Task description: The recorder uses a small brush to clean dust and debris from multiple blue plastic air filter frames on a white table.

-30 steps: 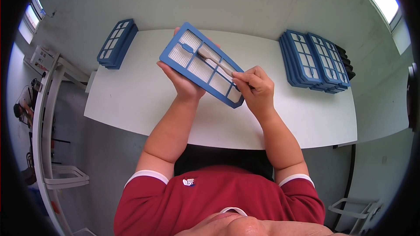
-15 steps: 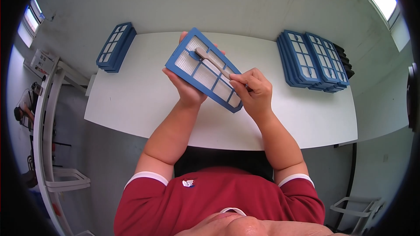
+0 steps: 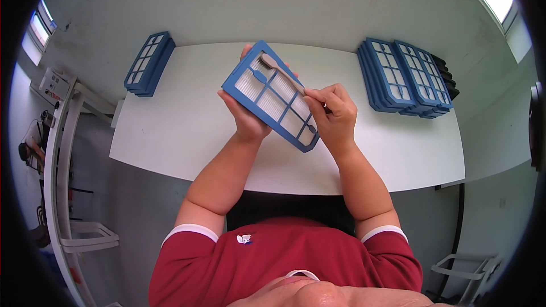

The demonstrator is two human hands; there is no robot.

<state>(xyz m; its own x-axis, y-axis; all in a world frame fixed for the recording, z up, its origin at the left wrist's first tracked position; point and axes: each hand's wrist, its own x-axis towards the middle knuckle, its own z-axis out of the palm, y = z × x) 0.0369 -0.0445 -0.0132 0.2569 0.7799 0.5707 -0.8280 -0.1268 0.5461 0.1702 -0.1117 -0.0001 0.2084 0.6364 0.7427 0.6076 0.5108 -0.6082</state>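
A blue-framed air filter [image 3: 263, 96] with white pleats is held tilted above the table. My left hand [image 3: 248, 119] grips it from underneath, thumb along the near left edge and fingertips showing past the far edge. Between thumb and fingers, my right hand [image 3: 335, 111] pinches the handle of a small toothbrush-like brush [image 3: 282, 72]. Its dark bristles lie over the pleats near the filter's far end, by the upper edge of the frame. Whether the bristles touch the pleats is hard to see.
On the white table [image 3: 187, 131], a small stack of similar filters [image 3: 149, 61] stands at the far left. Several more stacked filters [image 3: 398, 77] stand at the far right, with black items [image 3: 446, 79] behind them. A wall rises beyond the table.
The brush head has shifted from the middle left of the filter toward its upper far edge. The filter has moved slightly right and nearer. My right hand has moved a little right.
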